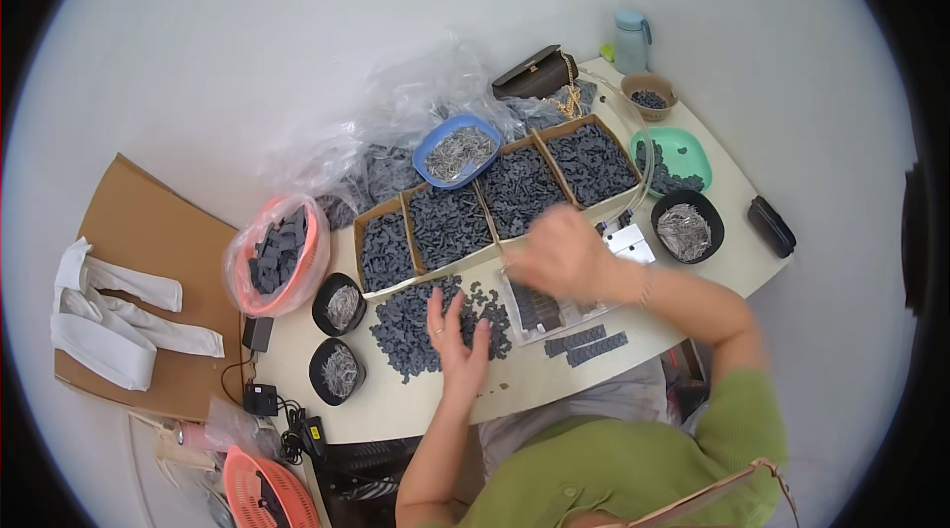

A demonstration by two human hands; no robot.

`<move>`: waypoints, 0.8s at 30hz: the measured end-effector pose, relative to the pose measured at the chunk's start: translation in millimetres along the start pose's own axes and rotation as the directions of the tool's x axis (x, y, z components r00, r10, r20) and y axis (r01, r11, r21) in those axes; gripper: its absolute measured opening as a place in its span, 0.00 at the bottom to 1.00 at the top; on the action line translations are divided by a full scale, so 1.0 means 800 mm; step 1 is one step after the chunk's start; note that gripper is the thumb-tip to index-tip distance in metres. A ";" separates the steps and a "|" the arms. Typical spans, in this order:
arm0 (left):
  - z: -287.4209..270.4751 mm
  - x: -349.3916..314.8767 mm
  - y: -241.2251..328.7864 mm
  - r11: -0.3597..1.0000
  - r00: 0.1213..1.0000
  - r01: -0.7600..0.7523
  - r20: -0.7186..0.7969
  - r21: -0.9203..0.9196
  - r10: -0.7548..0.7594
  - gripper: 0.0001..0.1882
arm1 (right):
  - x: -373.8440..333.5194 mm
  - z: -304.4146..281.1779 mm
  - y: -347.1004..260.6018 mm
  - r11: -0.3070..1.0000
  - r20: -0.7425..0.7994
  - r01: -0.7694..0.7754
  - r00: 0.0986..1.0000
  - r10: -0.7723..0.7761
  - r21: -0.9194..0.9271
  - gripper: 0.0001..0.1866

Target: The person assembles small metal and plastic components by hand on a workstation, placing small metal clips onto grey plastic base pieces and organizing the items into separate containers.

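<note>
My left hand is at the right part of a loose pile of small dark grey plastic pieces, its fingers apart and nothing visible between them. Smeared by motion, my right hand hovers over a clear tray and the front edge of a divided cardboard box. Whether it holds anything does not show. Dark pieces stand in rows inside the tray, beside a white metal fixture. Two short strips of joined dark grey pieces lie in front of the tray.
Similar pieces fill the box's compartments; a blue basin of metal pins rests on it. Black bowls of pins stand left and right. A pink basket, green tray, tan bowl, bottle and handbag surround the work.
</note>
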State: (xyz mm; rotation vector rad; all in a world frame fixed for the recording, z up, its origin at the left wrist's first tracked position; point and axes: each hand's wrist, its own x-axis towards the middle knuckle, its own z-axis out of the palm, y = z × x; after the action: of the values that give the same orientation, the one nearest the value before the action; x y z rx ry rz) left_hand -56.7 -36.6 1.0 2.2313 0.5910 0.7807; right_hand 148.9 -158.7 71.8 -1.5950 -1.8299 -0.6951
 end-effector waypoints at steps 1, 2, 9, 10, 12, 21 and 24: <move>-0.004 0.000 -0.007 1.000 0.999 -0.024 -0.034 0.017 0.025 0.25 | -0.027 -0.005 -0.016 0.985 -0.008 0.160 0.987 -0.161 -0.071 0.15; -0.011 -0.001 -0.007 1.000 1.000 -0.006 -0.029 -0.023 0.005 0.24 | -0.047 -0.006 -0.034 0.980 0.005 0.198 0.980 -0.198 -0.028 0.15; -0.023 0.005 0.008 0.985 0.997 -0.071 -0.007 -0.155 0.071 0.16 | -0.094 -0.002 -0.100 0.987 0.216 0.124 0.971 -0.099 -0.105 0.14; -0.023 0.006 0.010 0.986 0.996 -0.081 0.012 -0.148 0.083 0.16 | -0.094 -0.001 -0.103 0.982 0.236 0.143 0.965 -0.110 -0.127 0.14; -0.023 0.003 0.010 0.986 0.993 -0.101 0.051 -0.134 0.108 0.15 | -0.093 -0.002 -0.106 0.975 0.264 0.163 0.957 -0.119 -0.152 0.14; -0.027 -0.002 -0.004 0.951 0.930 -0.308 0.207 -0.012 0.303 0.16 | -0.087 -0.004 -0.079 0.972 0.126 0.223 0.969 -0.212 -0.075 0.13; -0.016 0.000 -0.003 0.895 0.864 -0.445 0.272 0.020 0.423 0.16 | -0.066 -0.009 -0.051 0.987 0.032 0.135 0.991 -0.132 -0.089 0.13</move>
State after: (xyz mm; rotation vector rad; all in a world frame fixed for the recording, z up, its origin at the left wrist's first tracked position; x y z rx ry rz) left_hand -65.9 -29.2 7.2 2.5291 -0.0184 0.6651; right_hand 114.2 -205.1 38.3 -1.5559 -1.9635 -0.8317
